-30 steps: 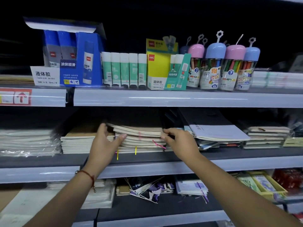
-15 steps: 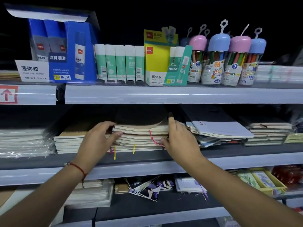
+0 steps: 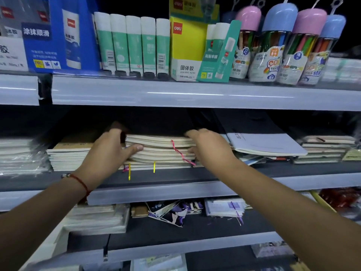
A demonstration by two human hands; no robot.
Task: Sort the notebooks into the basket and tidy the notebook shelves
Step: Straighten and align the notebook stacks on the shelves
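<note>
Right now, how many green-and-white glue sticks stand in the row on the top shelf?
5 glue sticks, side by side between the blue display box and the yellow box. More may stand hidden behind them.

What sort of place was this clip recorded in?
Most likely a stationery shop aisle: boxed glue sticks and capped pen tubs on the upper shelf, notebook stacks below.

the fingers of the left hand [image 3: 106, 153] and right hand [image 3: 210, 148] reach out of sight behind the notebook stack [image 3: 160, 151]. the blue glue box [image 3: 56, 34] and pen tubs [image 3: 277, 44] are cut off by the top edge. the print on their labels is blurred.
</note>
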